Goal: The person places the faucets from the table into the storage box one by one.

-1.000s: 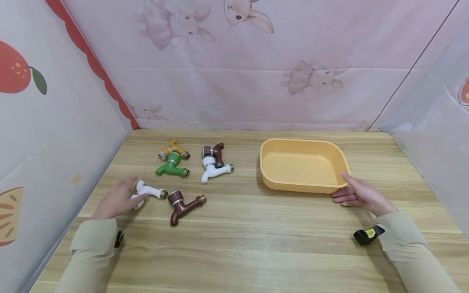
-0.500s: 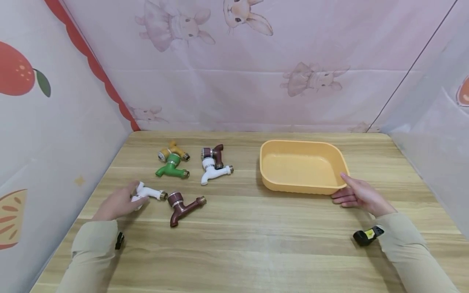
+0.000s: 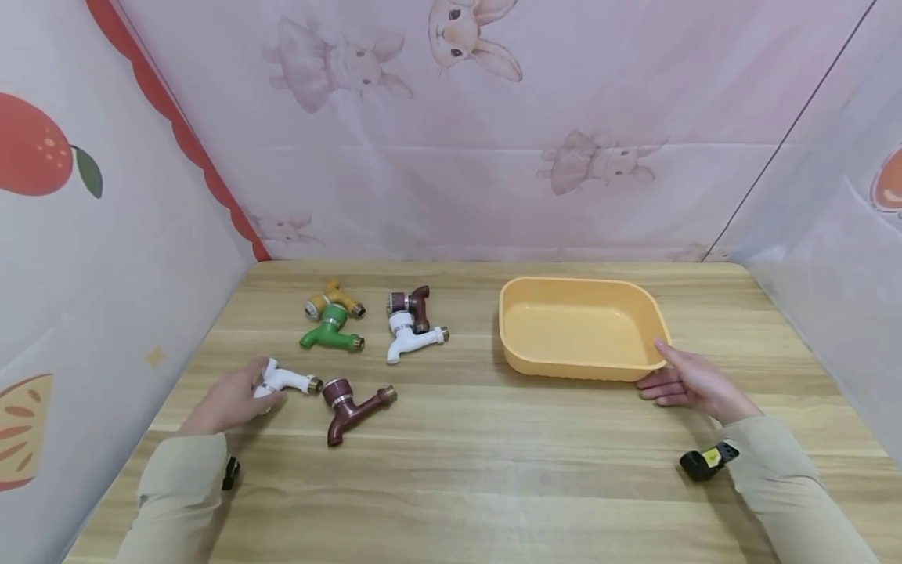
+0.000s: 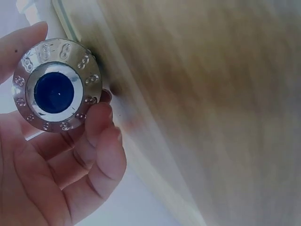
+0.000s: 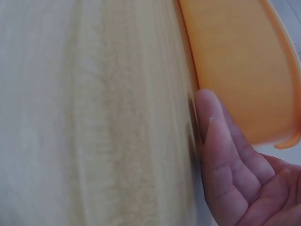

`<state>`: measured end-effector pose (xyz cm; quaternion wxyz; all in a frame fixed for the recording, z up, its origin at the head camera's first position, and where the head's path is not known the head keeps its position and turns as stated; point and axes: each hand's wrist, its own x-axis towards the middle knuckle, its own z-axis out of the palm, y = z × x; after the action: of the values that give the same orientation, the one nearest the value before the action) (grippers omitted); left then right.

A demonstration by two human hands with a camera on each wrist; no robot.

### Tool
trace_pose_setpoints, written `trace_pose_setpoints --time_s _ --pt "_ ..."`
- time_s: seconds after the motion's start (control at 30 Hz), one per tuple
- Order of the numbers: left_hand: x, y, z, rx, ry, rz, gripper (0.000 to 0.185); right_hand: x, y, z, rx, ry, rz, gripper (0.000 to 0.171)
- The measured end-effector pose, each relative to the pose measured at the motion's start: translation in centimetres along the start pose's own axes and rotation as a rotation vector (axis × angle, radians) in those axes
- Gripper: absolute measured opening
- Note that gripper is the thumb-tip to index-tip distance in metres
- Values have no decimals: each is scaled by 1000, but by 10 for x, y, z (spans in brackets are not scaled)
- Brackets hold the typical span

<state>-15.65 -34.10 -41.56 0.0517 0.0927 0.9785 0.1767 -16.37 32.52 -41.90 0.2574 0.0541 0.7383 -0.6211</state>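
- Head view shows your left hand (image 3: 232, 399) on the wooden table (image 3: 479, 470) at the left, its fingers curled round the knob end of a white tap (image 3: 282, 381); the tap's brass-coloured threaded end points right, toward the tray side.
- Left wrist view confirms the grip: your fingers (image 4: 101, 141) and thumb wrap the tap's chrome cap (image 4: 55, 84), which has a dark blue centre.
- Just beside that tap, to its right, a brown tap (image 3: 352, 403) lies flat on the table, apart from your hand.
- Farther back lie a green tap (image 3: 330, 333) and a yellow tap (image 3: 331, 299), touching each other, and next to them a second white tap (image 3: 410, 341) against a second brown tap (image 3: 412, 304).
- Your right hand (image 3: 694, 381) is at the near right corner of the orange tray (image 3: 585, 368): the thumb lies over the rim, the fingers rest against the outer wall, holding the corner.
- Right wrist view shows your fingertips (image 5: 211, 122) pressed against the tray's side where it meets the table.
- The tray sits right of centre, well apart from the taps.
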Motion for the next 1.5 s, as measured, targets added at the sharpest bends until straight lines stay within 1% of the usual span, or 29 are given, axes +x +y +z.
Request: trace_pose_setpoints --time_s 0.23,0.37,0.43,0.63,0.73,0.83,1.0,1.23,1.37,1.5 --pt "-3 4 1 -7 -11 -38 71 0 1 1 8 -1 10 77" --pt "-4 5 -1 -7 -5 -52 73 0 1 2 13 -1 10 77" --pt "-4 6 -1 2 12 -58 69 0 1 1 13 0 6 77" --pt "-6 6 -3 3 74 -68 48 0 1 1 7 5 3 75" --pt "-7 6 -3 8 100 -60 45 0 2 1 7 6 2 76" --pt "-8 7 -3 12 127 -53 45 0 2 2 10 6 1 76" --pt "-9 10 -7 6 145 -58 45 0 3 2 12 4 -3 71" --pt "-8 14 -11 6 177 -41 43 0 2 2 10 -4 -3 71" --pt "-8 16 -12 13 222 -20 46 0 3 2 5 2 3 72" --pt "-8 17 -11 20 281 23 43 0 2 1 7 0 1 73"
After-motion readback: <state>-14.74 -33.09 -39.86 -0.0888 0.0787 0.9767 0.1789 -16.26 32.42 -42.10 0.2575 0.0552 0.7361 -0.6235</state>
